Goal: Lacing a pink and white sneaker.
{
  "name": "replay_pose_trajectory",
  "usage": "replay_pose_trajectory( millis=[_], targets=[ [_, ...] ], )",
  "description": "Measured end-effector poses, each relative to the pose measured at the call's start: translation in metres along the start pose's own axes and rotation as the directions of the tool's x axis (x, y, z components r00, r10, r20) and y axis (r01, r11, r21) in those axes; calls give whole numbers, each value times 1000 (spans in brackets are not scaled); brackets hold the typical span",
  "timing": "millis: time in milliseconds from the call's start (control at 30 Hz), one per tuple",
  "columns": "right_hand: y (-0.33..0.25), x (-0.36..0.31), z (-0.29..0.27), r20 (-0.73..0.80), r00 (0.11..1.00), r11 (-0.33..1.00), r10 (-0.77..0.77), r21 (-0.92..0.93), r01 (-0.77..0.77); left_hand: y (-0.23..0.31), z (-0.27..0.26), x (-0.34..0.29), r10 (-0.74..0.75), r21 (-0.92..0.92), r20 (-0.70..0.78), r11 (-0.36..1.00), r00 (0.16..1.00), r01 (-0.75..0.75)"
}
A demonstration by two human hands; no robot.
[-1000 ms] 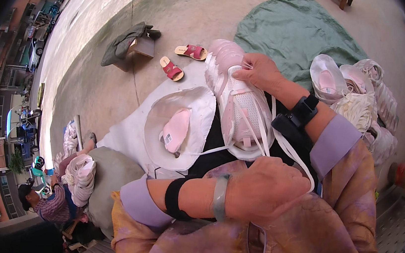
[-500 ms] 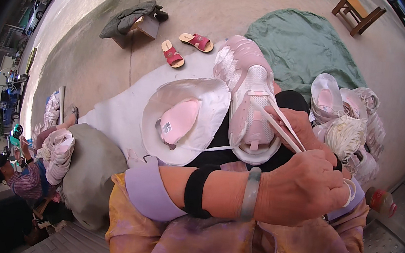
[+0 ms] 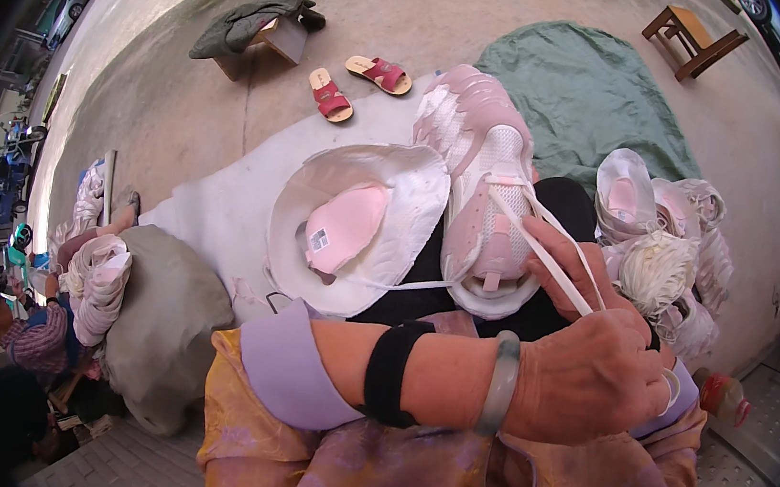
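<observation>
A pink and white sneaker (image 3: 491,188) lies sole-end away over my lap, with a white shoelace (image 3: 558,248) threaded at its tongue. My left hand (image 3: 591,374) reaches across from the left, closed in a fist on the lace, which comes out in a loop by its little-finger side. Just beyond it, my right hand (image 3: 568,269) rests beside the shoe with its fingers at the lace strands; its grip is partly hidden by the left hand. To the left of the sneaker sits a white bowl-like cloth holder (image 3: 408,173) containing a pink insole-shaped piece (image 3: 348,229).
Several pink and white shoes (image 3: 628,198) and a bundle of cream laces (image 3: 662,265) are heaped at the right. A green cloth (image 3: 590,93), red slippers (image 3: 330,97) and wooden stools (image 3: 692,37) lie further off. Another person (image 3: 33,333) sits at the left beside a grey covered mound (image 3: 160,323).
My left fist has shifted slightly right, drawing the lace strands along. My right hand stays close to the shoe. The view has tilted a little.
</observation>
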State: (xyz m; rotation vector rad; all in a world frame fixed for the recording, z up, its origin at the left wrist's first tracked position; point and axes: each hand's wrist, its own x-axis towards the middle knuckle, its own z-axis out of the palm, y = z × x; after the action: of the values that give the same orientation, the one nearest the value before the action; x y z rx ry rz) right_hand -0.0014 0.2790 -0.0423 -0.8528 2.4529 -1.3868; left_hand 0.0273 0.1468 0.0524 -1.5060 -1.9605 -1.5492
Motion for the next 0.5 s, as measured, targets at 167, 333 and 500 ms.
replay_pose_trajectory(
  millis=[167, 333, 500],
  targets=[
    [-6, -10, -20, -103, 990, 981, 93, 180, -73, 1, -1, -5, 27, -23, 79, 999, 996, -25],
    [-23, 31, -30, -24, 960, 907, 279, 336, -255, 4, 3, -5, 32, 16, 255, 999, 967, -37],
    [-38, 56, -21, 335, 860, 613, 384, 604, -509, 5, -11, -5, 11, -3, 253, 1000, 967, -10]
  ],
)
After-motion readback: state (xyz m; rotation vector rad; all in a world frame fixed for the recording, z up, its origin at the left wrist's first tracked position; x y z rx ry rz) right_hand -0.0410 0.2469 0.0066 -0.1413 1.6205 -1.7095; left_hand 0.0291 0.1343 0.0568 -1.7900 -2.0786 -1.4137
